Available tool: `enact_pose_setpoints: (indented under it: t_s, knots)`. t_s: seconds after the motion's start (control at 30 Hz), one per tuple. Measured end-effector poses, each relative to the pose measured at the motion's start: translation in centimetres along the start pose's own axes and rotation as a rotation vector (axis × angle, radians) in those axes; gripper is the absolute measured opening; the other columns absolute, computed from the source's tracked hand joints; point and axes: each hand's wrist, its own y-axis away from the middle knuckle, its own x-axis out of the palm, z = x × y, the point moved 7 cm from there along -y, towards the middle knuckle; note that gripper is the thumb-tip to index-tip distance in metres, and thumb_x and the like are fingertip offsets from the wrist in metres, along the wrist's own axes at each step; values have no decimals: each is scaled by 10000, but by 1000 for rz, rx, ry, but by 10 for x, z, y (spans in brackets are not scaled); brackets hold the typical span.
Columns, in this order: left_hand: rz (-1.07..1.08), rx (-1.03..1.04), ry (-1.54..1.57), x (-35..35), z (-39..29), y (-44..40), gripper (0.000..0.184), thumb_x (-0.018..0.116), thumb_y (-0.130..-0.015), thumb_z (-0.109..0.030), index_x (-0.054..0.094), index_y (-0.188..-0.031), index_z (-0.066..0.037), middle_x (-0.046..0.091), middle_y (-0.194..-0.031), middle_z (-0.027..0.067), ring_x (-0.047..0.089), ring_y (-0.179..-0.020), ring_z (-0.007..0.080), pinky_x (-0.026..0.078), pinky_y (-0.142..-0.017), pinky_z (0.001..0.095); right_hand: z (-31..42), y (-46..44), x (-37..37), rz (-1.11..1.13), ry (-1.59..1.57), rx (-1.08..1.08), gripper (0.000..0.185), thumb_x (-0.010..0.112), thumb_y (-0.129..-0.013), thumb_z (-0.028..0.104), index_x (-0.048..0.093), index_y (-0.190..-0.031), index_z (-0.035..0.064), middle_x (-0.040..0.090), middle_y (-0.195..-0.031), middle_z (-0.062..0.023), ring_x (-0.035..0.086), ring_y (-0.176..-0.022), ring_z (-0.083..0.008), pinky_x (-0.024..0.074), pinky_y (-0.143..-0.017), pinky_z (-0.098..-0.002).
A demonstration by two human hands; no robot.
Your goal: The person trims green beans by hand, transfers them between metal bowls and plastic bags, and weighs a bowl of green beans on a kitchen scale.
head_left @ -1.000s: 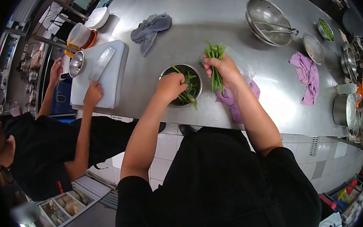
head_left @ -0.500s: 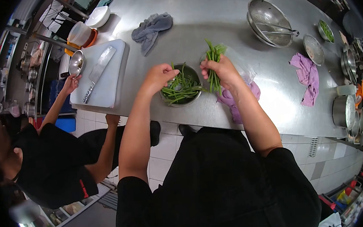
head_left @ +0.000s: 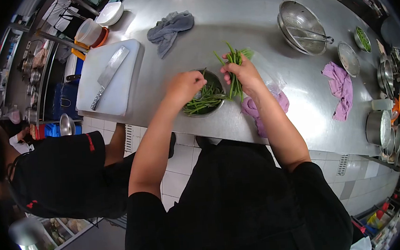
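A bundle of green beans (head_left: pixel 235 85) sticks out above and below my right hand (head_left: pixel 245 73), whose fingers are wrapped around it. My left hand (head_left: pixel 187 86) is pinched closed over the left rim of a metal bowl (head_left: pixel 217 79). Whatever its fingertips hold is too small to make out. Cut lengths of green bean (head_left: pixel 203 105) fill much of the bowl. Just beyond my right hand lies a clear plastic bag (head_left: pixel 267 70), partly on a crumpled purple cloth (head_left: pixel 279 103).
On the left, a cleaver (head_left: pixel 110 75) rests on a white cutting board (head_left: pixel 85 97). Behind the bowl is a grey cloth (head_left: pixel 169 31). A metal strainer (head_left: pixel 302 25) and another purple cloth (head_left: pixel 340 85) are to the right. A co-worker (head_left: pixel 67 173) bends at the left, near a metal bowl (head_left: pixel 67 125).
The co-worker has bent lower, and their metal bowl has dropped from beside the cutting board to below the table edge. My left hand has shifted slightly right; my right hand keeps the beans.
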Motion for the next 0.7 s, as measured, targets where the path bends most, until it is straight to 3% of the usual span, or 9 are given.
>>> enact_pose_setpoints:
  t_s: [0.03, 0.13, 0.33, 0.47, 0.53, 0.7]
  knots:
    - [2, 1, 0, 9, -1, 1, 252, 697, -850, -309, 691, -889, -60, 691, -794, 102, 666, -749, 234, 504, -659, 375, -3, 0, 0, -2, -1, 0, 360, 589, -839, 12, 508, -1188, -9, 615, -817, -102, 576, -602, -157, 482, -533, -292]
    - [114, -84, -333, 37, -3, 3, 251, 693, -824, -337, 700, -870, -91, 702, -867, 136, 671, -857, 340, 525, -736, 448, -18, -1, -1, -23, -55, 71, 308, 593, -838, 26, 537, -1141, 15, 616, -803, -84, 577, -592, -140, 482, -505, -282]
    - [70, -184, -445, 39, -10, 7, 232, 706, -814, -324, 697, -904, -110, 700, -869, 140, 680, -861, 337, 528, -745, 448, -46, 5, 10, 96, 62, 211, 240, 637, -836, 37, 582, -1067, 1, 598, -777, -66, 573, -576, -142, 487, -483, -291]
    - [-21, -162, -423, 37, -6, 7, 239, 714, -805, -311, 687, -914, -100, 700, -868, 136, 679, -862, 334, 526, -749, 451, -50, 6, 9, 84, 67, 223, 220, 622, -842, 34, 576, -1056, 1, 594, -771, -66, 569, -572, -144, 483, -474, -294]
    - [89, -198, -334, 46, 3, 1, 257, 709, -798, -282, 681, -963, -86, 703, -916, 141, 679, -899, 330, 536, -779, 432, -49, 7, 10, 99, 48, 222, 206, 607, -847, 28, 569, -1048, 0, 591, -765, -67, 563, -566, -144, 482, -472, -296]
    - [82, -160, -164, 52, 18, -6, 232, 702, -774, -258, 692, -924, -82, 703, -890, 133, 675, -868, 321, 527, -755, 417, -47, 12, 14, 104, 17, 225, 221, 605, -844, 35, 560, -1057, -8, 585, -758, -66, 563, -565, -146, 483, -474, -296]
